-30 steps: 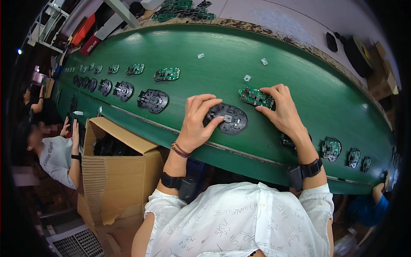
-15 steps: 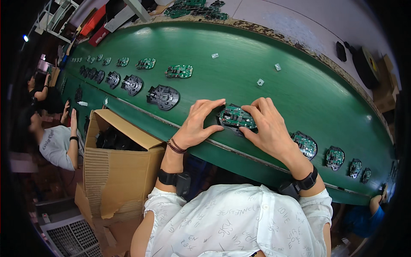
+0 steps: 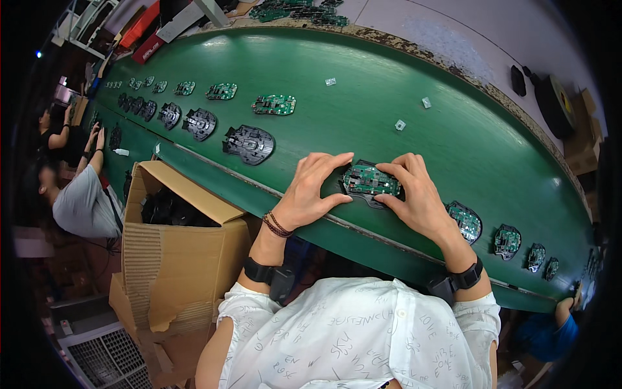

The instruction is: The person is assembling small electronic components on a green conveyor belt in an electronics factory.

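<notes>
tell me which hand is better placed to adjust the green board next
Probably the right hand: it grips the green board near its right end. The left hand is spread by the other end, its contact with the black base unclear.

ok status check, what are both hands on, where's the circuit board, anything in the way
Right hand gripping green circuit board. Left hand at left end of black plastic base, hold unclear. Board over base. No obstruction seen; small clear pieces lie apart.
</notes>
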A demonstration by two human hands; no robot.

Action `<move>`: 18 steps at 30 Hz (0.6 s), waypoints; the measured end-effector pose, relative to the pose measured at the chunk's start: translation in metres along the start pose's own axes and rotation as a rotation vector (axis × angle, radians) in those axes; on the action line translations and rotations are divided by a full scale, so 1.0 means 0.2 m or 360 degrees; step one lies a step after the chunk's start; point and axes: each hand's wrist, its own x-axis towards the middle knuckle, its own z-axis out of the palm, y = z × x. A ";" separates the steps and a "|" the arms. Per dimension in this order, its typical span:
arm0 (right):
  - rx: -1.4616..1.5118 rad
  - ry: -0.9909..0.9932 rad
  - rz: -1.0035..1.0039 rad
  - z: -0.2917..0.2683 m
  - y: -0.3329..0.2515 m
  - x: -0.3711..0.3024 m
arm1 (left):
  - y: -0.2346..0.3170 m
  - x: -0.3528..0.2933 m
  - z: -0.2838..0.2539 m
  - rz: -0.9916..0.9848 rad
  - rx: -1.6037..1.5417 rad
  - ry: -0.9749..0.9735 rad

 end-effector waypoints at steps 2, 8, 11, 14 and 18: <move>0.0039 -0.0007 0.0043 0.00 0.00 0.00 | 0.01 0.00 0.01 -0.0004 0.0004 0.0024; 0.0076 -0.0060 0.0101 0.00 -0.01 0.01 | 0.01 0.00 0.01 0.0003 -0.0015 0.0042; 0.0092 -0.0108 0.0168 -0.01 0.02 0.02 | 0.00 0.00 0.01 -0.0018 -0.0023 -0.0014; 0.0103 -0.0005 0.0090 0.01 0.02 0.00 | 0.03 0.03 0.00 0.0049 -0.0028 -0.0030; 0.0093 0.0102 0.0056 0.05 0.04 -0.03 | 0.06 0.11 0.06 0.0073 -0.0186 -0.0088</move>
